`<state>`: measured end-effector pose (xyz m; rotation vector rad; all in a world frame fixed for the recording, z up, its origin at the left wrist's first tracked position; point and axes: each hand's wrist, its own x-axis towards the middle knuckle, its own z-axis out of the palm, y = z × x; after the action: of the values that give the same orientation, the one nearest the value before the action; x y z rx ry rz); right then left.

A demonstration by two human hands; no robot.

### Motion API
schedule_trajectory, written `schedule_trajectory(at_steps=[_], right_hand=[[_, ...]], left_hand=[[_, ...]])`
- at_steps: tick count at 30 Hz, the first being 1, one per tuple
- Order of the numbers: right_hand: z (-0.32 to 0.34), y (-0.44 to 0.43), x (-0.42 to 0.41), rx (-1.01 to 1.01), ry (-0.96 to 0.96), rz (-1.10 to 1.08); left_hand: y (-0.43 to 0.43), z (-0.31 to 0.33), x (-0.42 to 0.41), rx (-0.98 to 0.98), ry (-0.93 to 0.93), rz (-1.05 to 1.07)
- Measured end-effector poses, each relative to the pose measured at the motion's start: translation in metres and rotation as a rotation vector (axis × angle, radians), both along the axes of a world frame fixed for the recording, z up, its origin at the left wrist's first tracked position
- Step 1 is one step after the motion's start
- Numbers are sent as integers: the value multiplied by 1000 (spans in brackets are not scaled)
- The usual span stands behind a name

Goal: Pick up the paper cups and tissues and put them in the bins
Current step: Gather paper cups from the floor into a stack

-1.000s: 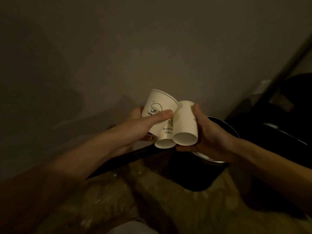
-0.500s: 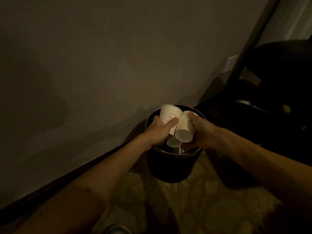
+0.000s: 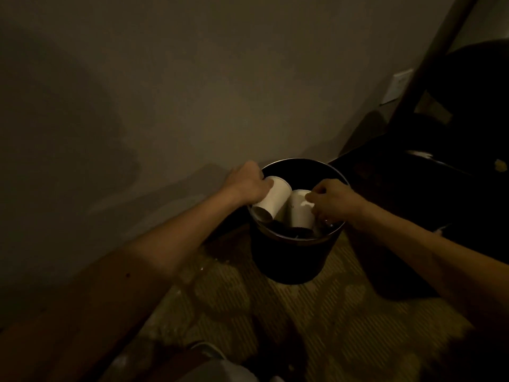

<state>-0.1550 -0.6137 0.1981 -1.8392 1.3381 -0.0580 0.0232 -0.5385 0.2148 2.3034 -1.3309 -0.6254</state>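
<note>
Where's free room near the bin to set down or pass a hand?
Free: the carpet in front of the bin, and the strip left of it by the wall. Crowded: the bin's mouth, with left hand, right hand and two paper cups; dark furniture close on its right.

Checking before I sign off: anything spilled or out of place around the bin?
Only pale flecks on the carpet left of the bin, by the wall; too dim to identify. Nothing else stands out.
</note>
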Motion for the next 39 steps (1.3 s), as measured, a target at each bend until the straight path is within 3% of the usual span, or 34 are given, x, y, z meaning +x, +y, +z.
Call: schedule_trajectory(at_steps=[3,6,10,15,19,22,25,31,39], right_hand=[[13,31,8,-196,-91,127],[34,71,34,-246,-268,267],[68,141,85,-168,-471,559],[106,245,163,-49,-649,979],[124,338,231,-70,-623,1292],[123,418,275,-105,-500,1533],[106,499,305,-145,-355,1727],[23,610,331,-73,-22,1938],[-138,710,340,131,152,1941]], left_hand=[[23,42,17,-48,-82,-45],[63,88,32,-78,-293,-103],[156,147,55,-47,-517,-137],[319,200,83,165,-692,-59],[464,199,99,263,-751,119],[563,171,110,482,-627,342],[647,125,111,582,-496,501],[750,-1,112,417,-91,756],[811,-149,102,349,134,1040]])
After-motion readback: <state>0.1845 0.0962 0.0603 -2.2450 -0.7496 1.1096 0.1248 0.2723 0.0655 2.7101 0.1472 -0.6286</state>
